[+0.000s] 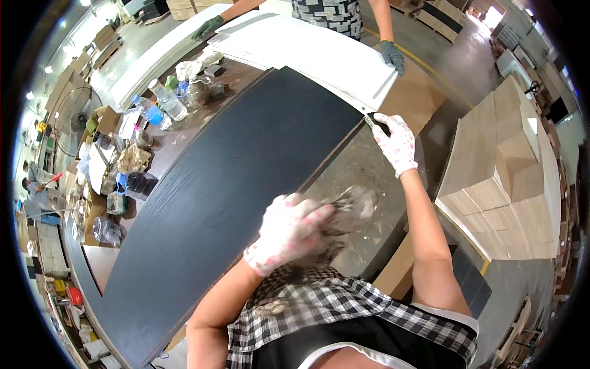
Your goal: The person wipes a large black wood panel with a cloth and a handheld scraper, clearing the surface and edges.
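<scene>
A large dark grey panel (227, 178) lies lengthwise before me on a brown work table. My left hand (292, 227), in a white glove with pink spots, is closed on a grey, dirty rag (353, 209). Both are smeared by motion beside the panel's right edge. My right hand (396, 144) wears a similar glove and is at the panel's far right corner. Its fingers are closed round a small black-handled tool (381, 127), whose narrow pale end is by that corner; its exact kind is unclear.
Plastic bottles (166, 101), jars and rags crowd the table's left side. Across from me, a person's grey-gloved hands (392, 56) rest at white panels (307, 46). Stacked cardboard-coloured boards (498, 178) stand at the right. A fan (78, 120) is at the far left.
</scene>
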A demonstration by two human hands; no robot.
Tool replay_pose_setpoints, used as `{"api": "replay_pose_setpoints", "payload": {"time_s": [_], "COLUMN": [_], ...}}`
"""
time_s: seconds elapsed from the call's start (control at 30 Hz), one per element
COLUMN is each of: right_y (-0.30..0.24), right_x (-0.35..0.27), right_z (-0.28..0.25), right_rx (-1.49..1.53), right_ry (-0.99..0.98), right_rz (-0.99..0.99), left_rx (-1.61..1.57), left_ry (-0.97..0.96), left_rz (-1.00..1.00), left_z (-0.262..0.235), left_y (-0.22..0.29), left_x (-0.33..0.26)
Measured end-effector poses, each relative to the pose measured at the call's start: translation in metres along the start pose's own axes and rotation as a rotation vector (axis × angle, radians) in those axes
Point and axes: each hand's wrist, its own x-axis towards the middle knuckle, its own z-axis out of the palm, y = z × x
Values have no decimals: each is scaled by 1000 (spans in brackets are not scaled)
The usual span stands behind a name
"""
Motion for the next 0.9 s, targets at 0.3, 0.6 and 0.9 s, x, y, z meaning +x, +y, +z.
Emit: {"api": "replay_pose_setpoints", "payload": {"time_s": [0.3,0.6,0.9], "right_y": [-33,-76,-105], "right_x": [5,-24,-58], "right_z": [-8,-5,0], "right_rx": [-9,-85,144], "right_ry": [-238,-335,-174], "right_rz": [-228,-358,-524], "left_rx": [376,67,-372], "left_ry": [-76,69,-114], "left_rz": [-597,-342,-343], "left_z": [-27,-13,-28], "left_y": [4,-14,10], "left_x": [-63,-74,-102]}}
